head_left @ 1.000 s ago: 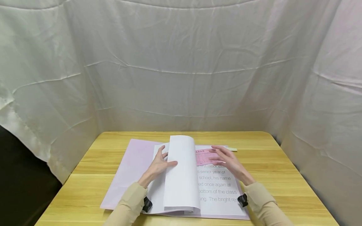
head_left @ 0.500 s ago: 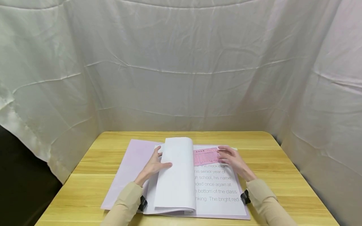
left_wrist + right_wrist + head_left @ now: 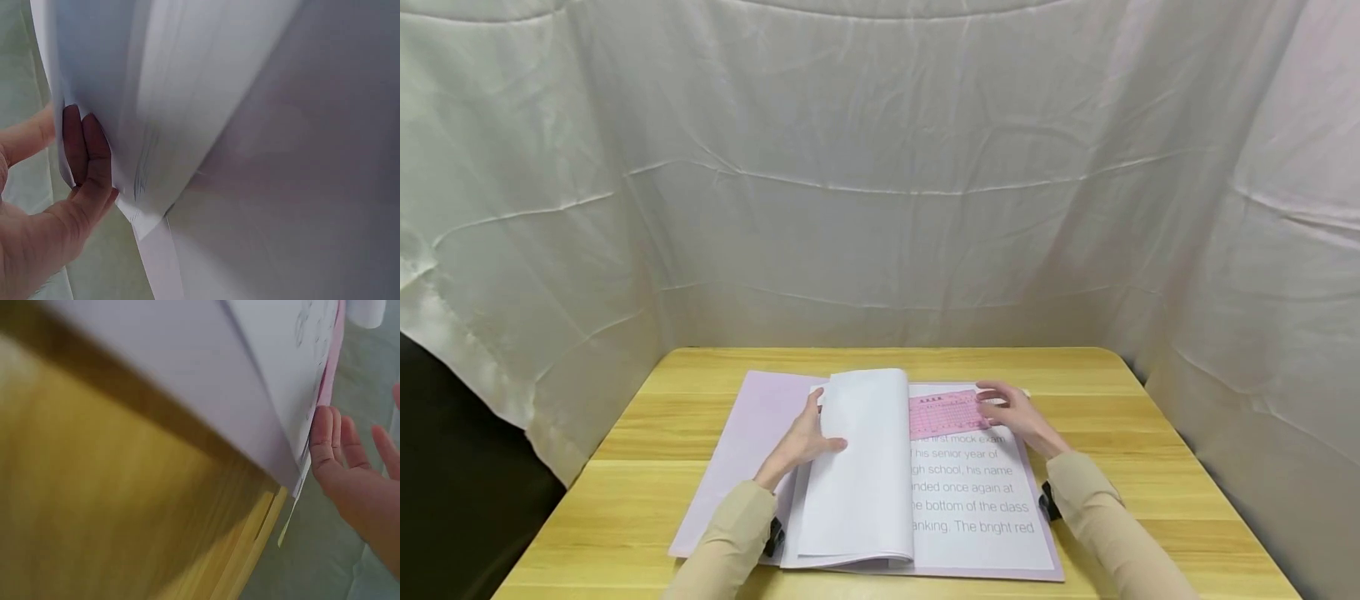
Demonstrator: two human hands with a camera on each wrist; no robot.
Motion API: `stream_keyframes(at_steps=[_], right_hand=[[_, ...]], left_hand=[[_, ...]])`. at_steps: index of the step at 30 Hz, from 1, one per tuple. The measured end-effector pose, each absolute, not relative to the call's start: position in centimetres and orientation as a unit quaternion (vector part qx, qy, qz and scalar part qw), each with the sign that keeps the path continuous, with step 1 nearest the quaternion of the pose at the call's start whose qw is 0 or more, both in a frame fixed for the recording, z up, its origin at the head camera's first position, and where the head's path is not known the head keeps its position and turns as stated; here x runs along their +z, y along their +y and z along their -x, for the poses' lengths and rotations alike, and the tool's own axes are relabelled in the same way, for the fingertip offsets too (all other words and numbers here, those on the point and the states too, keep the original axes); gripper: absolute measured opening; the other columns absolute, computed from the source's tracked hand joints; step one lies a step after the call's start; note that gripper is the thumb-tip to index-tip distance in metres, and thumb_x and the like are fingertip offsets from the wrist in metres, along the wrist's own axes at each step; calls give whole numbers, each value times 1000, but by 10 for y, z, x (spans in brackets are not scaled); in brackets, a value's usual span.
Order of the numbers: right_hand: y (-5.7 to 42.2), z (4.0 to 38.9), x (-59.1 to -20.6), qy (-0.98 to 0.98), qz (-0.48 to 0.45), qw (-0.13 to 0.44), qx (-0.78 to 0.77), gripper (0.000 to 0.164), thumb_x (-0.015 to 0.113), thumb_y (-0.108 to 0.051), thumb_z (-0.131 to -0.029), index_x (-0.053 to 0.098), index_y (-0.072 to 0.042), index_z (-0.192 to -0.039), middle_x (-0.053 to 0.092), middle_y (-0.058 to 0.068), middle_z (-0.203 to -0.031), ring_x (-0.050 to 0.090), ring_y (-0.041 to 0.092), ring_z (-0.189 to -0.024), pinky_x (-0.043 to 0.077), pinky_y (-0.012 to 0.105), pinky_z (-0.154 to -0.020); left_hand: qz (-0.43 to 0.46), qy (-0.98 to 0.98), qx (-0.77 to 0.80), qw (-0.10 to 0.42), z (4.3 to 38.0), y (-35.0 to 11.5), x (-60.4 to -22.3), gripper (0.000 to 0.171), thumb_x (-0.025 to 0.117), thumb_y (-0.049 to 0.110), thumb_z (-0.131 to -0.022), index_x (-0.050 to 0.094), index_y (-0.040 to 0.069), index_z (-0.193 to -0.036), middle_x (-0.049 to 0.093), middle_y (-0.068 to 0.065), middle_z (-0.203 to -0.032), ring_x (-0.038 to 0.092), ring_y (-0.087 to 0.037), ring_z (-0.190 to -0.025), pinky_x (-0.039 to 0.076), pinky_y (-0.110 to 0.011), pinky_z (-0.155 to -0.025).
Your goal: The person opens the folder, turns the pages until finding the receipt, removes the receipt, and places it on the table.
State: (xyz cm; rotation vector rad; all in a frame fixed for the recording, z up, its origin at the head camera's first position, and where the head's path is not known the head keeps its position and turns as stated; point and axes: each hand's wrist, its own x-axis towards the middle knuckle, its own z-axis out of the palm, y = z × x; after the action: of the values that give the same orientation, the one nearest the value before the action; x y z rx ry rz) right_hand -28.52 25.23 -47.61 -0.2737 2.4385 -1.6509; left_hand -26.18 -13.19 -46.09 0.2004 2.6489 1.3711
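Observation:
A lilac folder (image 3: 722,471) lies spread on the table with large white printed pages (image 3: 973,500) inside. My left hand (image 3: 793,446) holds a bent-over white sheet (image 3: 857,467) by its left edge. In the left wrist view, the left hand's fingers (image 3: 94,150) sit behind that sheet, with the thumb on its other face. A pink gridded slip (image 3: 947,415) lies on the printed page, its left end meeting the bent sheet. My right hand (image 3: 1022,421) rests at the slip's right end. The right wrist view shows the right hand's fingers (image 3: 325,434) extended, touching near the pink edge.
The wooden table (image 3: 1150,500) has rounded back corners. Pale fabric curtains (image 3: 880,208) surround it behind and at both sides. A pale yellow tab (image 3: 286,525) sticks out past the pages' edge in the right wrist view.
My left hand has moved left with the bent sheet, uncovering more print and more of the pink slip. My right hand has shifted slightly right, toward the slip's right end.

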Motion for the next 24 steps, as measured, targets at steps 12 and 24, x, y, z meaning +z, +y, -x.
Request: stream_keyframes(at_steps=[12, 24], right_hand=[[254, 300, -482, 836, 125, 145, -513, 74, 67, -11, -94, 28, 0, -156, 37, 30, -153, 54, 18, -97, 50, 27, -71], [253, 311, -488, 853, 101, 132, -495, 72, 72, -7, -89, 37, 0, -151, 40, 30, -152, 57, 24, -96, 46, 26, -64]], left_hand=[[-73, 914, 394, 69, 265, -131, -464, 110, 85, 2, -73, 14, -8, -156, 31, -40, -154, 31, -55, -144, 30, -65, -119], [-65, 936, 341, 50, 259, -129, -471, 111, 88, 5, -71, 18, -6, -156, 21, -44, -154, 63, -50, -94, 57, -60, -83]])
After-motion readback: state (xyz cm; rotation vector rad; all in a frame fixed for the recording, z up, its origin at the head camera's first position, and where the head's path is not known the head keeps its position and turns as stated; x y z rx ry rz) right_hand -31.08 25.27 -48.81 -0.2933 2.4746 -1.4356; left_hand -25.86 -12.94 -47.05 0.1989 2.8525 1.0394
